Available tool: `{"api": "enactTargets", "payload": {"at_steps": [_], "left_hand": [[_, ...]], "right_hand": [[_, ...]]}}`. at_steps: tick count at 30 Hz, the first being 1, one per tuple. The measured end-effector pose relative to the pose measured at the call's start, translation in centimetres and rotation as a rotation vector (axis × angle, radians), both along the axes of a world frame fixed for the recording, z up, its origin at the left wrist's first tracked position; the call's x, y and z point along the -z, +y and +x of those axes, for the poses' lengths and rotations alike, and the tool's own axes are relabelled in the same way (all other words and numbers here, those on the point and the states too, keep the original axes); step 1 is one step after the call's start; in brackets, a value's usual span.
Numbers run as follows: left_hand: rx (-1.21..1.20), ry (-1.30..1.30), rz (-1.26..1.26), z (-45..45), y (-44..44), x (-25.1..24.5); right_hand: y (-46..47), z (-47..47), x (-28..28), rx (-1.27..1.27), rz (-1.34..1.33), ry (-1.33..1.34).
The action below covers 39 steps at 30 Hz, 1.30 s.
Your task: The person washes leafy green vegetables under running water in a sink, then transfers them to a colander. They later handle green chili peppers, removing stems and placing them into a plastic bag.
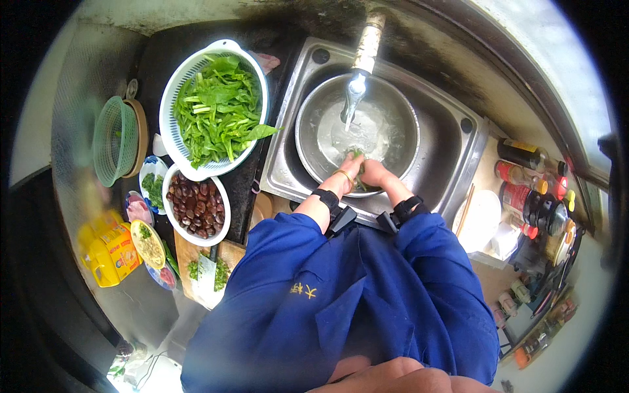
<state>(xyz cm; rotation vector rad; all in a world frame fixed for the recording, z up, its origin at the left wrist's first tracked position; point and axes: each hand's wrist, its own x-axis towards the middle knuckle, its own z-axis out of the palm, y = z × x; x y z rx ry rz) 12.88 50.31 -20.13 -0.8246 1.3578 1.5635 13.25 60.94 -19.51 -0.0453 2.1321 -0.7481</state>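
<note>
Both hands are together over the near rim of a round metal basin [307,152], which stands in a stainless steel sink [439,147]. My left hand [348,171], with a gold-coloured bangle at the wrist, grips a small bunch of green leafy vegetable [360,169]. Close beside it, my right hand [375,173] has its fingers curled around the same greens. Water [381,132] ripples in the basin, under the spout of a metal faucet [356,91]. The fingertips are partly hidden by the hands themselves.
Left of the sink stand a white colander [169,140] heaped with leafy greens and a white bowl [223,227] of chestnut-like brown nuts. A cleaver [207,275] lies on a cutting board [184,240] among chopped greens. Several bottles [533,204] and a white plate [484,216] are at the right.
</note>
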Motion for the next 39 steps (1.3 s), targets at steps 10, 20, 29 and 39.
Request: {"api": "enactTargets", "payload": {"at_steps": [10,20,29,39], "left_hand": [[-0.427,-0.088,0.522,-0.9,-2.8,-1.6],[-0.474,0.191,0.514,-3.8,-7.8,-16.3],[-0.067,1.341,-0.694,-11.8,-20.3,-24.7],[0.322,1.289,-1.331,-6.4,-24.6,-22.0]], "right_hand": [[-4.2,1.4,-12.1,-0.009,0.052,0.537],[6.6,3.0,-3.6,0.789,0.503,1.0],[8.0,6.1,4.5,1.272,-0.125,0.144],[9.2,5.4,-11.1,1.162,0.022,0.49]]}}
